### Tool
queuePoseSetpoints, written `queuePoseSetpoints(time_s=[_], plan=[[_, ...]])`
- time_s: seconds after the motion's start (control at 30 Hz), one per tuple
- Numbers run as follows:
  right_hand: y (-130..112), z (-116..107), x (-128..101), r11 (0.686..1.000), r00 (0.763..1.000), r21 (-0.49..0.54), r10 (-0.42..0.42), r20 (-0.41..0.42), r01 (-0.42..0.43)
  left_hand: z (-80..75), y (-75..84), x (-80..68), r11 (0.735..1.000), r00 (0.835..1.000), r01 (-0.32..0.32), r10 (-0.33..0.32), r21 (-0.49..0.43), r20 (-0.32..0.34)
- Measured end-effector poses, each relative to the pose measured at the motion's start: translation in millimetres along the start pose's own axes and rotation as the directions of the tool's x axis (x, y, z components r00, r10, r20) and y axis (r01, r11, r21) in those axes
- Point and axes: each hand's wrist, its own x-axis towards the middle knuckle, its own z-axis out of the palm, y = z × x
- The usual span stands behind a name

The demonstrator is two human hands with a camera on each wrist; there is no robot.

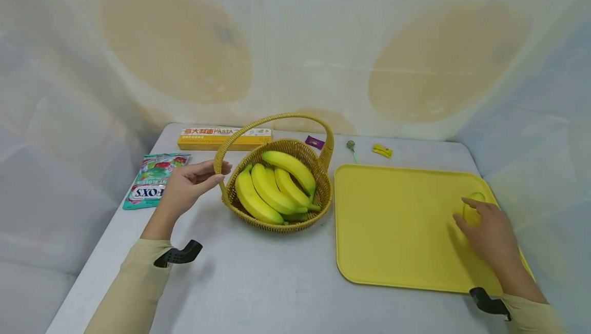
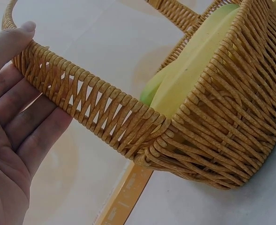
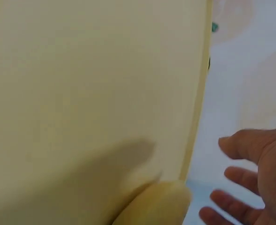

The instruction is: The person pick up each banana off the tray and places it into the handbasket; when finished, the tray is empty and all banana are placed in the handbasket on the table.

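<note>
Left hand (image 1: 186, 186) at the basket (image 1: 277, 221), thumb on top of the handle (image 2: 88, 105) near its left root, fingers (image 2: 20, 119) straight and loose under it, not clamped. Bananas (image 1: 274, 185) piled inside the basket. Right of the basket, touching distance apart, yellow tray (image 1: 392, 221). Right hand (image 1: 489, 234) over the tray's far right edge, fingers spread and relaxed, resting on a small yellow-green fruit (image 1: 473, 208); grip on it unclear. Left of the basket, candy bag (image 1: 152, 180); behind the basket, pasta box (image 1: 223, 138).
</note>
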Motion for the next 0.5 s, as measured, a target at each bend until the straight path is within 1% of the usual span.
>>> queuePoseSetpoints(time_s=[0.07, 0.13, 0.27, 0.37, 0.5], plan=[[10, -6, 0, 0.997, 0.997, -0.034, 0.068, 0.022, -0.068, -0.1, 0.4, -0.3, 1.0, 1.0, 0.002, -0.002, -0.002, 0.0], [19, -11, 0, 0.99, 0.99, -0.066, 0.126, 0.062, -0.122, -0.3, 0.3, -0.4, 1.0, 1.0, 0.004, -0.004, 0.004, 0.0], [29, -17, 1, 0.976, 0.966, -0.112, 0.201, 0.163, -0.184, -0.3, 1.1, -0.6, 1.0, 1.0, 0.006, -0.005, 0.012, -0.005], [33, -17, 0, 0.971, 0.955, -0.115, 0.227, 0.191, -0.208, 0.0, 1.7, -0.5, 1.0, 1.0, -0.001, 0.001, 0.009, -0.007], [34, -14, 1, 0.973, 0.961, -0.115, 0.216, 0.17, -0.198, 0.2, 1.4, -0.6, 1.0, 1.0, -0.009, 0.009, -0.003, -0.003]])
